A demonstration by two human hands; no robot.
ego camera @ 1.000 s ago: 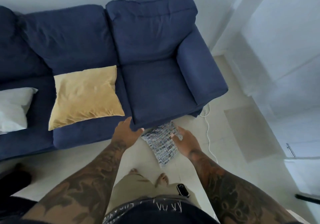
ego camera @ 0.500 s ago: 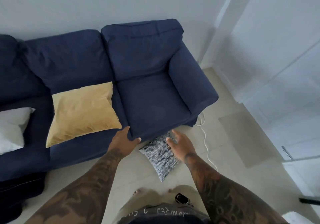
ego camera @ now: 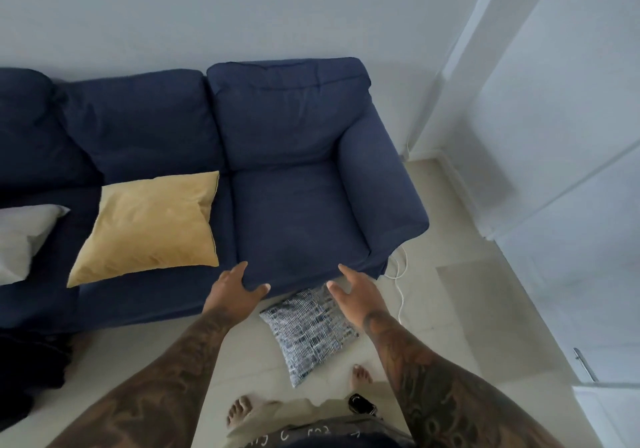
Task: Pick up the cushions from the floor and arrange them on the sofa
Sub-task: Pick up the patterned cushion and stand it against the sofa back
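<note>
Left hand (ego camera: 239,291): released, fingers spread, palm down, resting on or just above front edge of sofa (ego camera: 304,212) seat at about 12 o'clock from body; contact not certain from this angle. Likely bracing for the reach down.

Right hand (ego camera: 356,291): released, fingers fanned, grasping nothing. Hovering above upper corner of patterned cushion (ego camera: 310,326); appears clear of fabric, though height above it cannot be judged. Both hands level with each other, set apart, cushion's top corner between them.

Patterned cushion: blue-and-white weave, flat on floor (ego camera: 460,336), at 12 to 1 o'clock from bare feet. Upper corner tucked against or under sofa's front skirt. Sits as a diamond, not square to sofa; long diagonal runs from 12 o'clock corner at sofa down to 6 o'clock corner near right foot. Not yet lifted. Judged: final cushion to collect, pickup pending.

Yellow cushion (ego camera: 149,226): already on sofa's middle seat, at 10 o'clock from hands, lying flat, not propped on backrest. Grey-white cushion (ego camera: 24,236): on sofa at 9 o'clock, cut off by frame edge.

Right seat of sofa, at 12 o'clock beyond hands: bare, the probable spot for patterned cushion.

White cable (ego camera: 398,274): trailing on floor at 2 o'clock, just beside sofa's armrest corner, near cushion's right edge. Snag risk judged low but present.

Dark fabric (ego camera: 27,378): on floor at 8 o'clock, identity unclear.
</note>
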